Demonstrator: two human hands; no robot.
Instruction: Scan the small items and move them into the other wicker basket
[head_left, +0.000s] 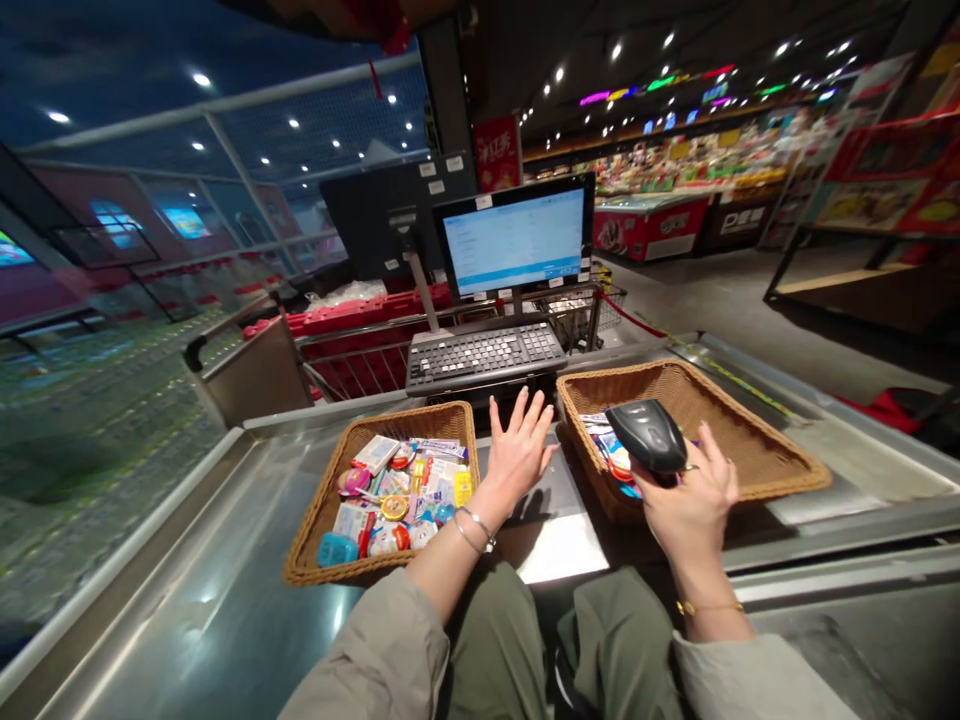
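Fingers spread, my left hand (517,447) hovers between two wicker baskets, just in front of the keyboard (486,355), with nothing in it. A black handheld barcode scanner (649,432) is gripped in my right hand (694,500), over the near left part of the right wicker basket (780,465). Below the scanner a few small packaged items (609,447) lie in that basket, partly hidden by it. On my left, the other wicker basket (307,560) holds many small packaged goods (405,490), among them a blue box (337,549) and round colourful pieces.
A lit monitor (516,238) stands behind the keyboard. The metal counter (225,580) runs to both sides. Shopping carts (360,355) with red parts stand beyond it. A metal panel (251,365) rises at the left, shelves (877,200) at the right.
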